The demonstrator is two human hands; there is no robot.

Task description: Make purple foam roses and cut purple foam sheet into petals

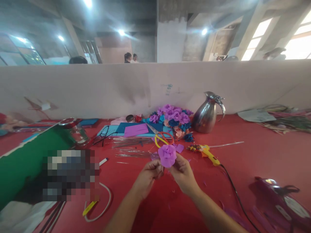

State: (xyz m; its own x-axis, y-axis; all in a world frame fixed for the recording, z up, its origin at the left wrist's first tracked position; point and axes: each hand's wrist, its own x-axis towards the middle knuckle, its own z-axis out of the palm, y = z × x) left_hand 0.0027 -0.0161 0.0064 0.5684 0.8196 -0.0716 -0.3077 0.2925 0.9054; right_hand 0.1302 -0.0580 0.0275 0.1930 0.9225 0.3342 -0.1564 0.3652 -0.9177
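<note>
A purple paper flower [167, 155] is held just above the red table [255, 155], between both my hands. My left hand [148, 176] pinches it from the lower left with fingers closed. My right hand [183, 173] grips it from the lower right, fingers curled round its base. Just behind the flower lie scissors [163, 138] with red and yellow handles and a loose purple petal [179, 148]. A yellow glue gun [207, 153] lies to the right, its black cord trailing toward me.
A pile of purple, blue and pink paper flowers [173, 118] and a steel jug [206, 113] stand at the back by a white partition. Thin wires [131, 142], coloured paper sheets [136, 129], a glass jar [76, 131] and a purple iron-like device [279, 197] are around. People stand beyond the partition.
</note>
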